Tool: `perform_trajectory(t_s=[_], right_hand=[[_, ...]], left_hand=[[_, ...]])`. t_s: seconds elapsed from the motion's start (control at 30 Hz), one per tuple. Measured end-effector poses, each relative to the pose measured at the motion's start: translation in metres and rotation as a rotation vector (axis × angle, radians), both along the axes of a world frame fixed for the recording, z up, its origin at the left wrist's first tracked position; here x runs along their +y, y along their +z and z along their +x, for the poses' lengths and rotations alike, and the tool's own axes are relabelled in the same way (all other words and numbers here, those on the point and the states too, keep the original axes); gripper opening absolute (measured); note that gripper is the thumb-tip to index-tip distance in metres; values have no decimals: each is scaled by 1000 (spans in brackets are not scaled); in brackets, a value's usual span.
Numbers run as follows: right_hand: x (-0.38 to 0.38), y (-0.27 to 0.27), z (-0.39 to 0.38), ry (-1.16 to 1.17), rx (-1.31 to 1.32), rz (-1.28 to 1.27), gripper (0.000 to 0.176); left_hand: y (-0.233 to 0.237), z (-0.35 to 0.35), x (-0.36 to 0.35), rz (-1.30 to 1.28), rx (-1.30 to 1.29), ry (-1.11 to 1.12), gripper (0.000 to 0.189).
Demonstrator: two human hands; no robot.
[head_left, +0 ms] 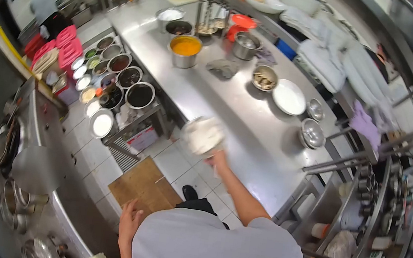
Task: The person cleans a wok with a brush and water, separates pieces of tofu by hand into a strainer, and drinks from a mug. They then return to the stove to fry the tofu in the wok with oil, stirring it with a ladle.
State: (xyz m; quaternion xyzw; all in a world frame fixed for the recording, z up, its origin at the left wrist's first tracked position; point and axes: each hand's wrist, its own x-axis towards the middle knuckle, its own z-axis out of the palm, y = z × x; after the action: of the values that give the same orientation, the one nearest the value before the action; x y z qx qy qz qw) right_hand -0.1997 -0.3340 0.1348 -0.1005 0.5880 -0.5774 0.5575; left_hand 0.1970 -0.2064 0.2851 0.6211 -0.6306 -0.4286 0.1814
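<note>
While the right hand [217, 159] grips it, left hand [130, 216] empty, the bowl [204, 136] faces upward, long axis unclear.

We wore a plain light grey fabric shirt [217, 245], loosely cut and faintly creased. Its short right sleeve [261, 227], of the same grey cloth, ended above the elbow. Below the hem, we wore black fabric trousers [196, 205] and a black, round-toed shoe [189, 193].

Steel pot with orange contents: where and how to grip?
Probably by opposite outer walls of the steel pot, below the rim, from the camera side. It stands upright, open and well filled, so needs lifting level; the dark-filled pot sits close behind.
</note>
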Motion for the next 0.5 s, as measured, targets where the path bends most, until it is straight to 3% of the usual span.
perform_trajectory(t_s=[0.03, 0.1, 0.13, 0.2, 0.27, 0.33, 0.4, 0.43, 0.47, 0.5], right_hand=[[15, 36, 45, 103, 69, 3, 50], [41, 34, 122, 456, 6, 20, 48], [52, 37, 161, 547, -77, -35, 51], [68, 54, 233, 765, -170, -82, 54], [83, 81, 283, 938, -165, -78, 54], [93, 126, 340, 1265, -38, -132, 49], [105, 138, 395, 1272, -164, -325, 36], [104, 156, 412, 1483, -3, -346, 54], [109, 140, 441, 1540, 103, -179, 56], [115, 148, 466, 1609, 182, -198, 56]], left_hand=[[-20, 12, 7, -16, 19, -36, 42], [-48, 35, 22, 43, 355, 350, 45], [-52, 46, 30, 27, 367, 337, 45], [-52, 71, 48, 211, 706, 773, 47], [-45, 90, 73, 129, 755, 847, 45], [-34, 119, 114, 4, 712, 1004, 35], [-33, 145, 146, -124, 776, 1142, 31], [-31, 155, 160, -156, 833, 1208, 28], [-30, 171, 175, -172, 797, 1218, 27], [-39, 189, 188, -198, 810, 1238, 19]])
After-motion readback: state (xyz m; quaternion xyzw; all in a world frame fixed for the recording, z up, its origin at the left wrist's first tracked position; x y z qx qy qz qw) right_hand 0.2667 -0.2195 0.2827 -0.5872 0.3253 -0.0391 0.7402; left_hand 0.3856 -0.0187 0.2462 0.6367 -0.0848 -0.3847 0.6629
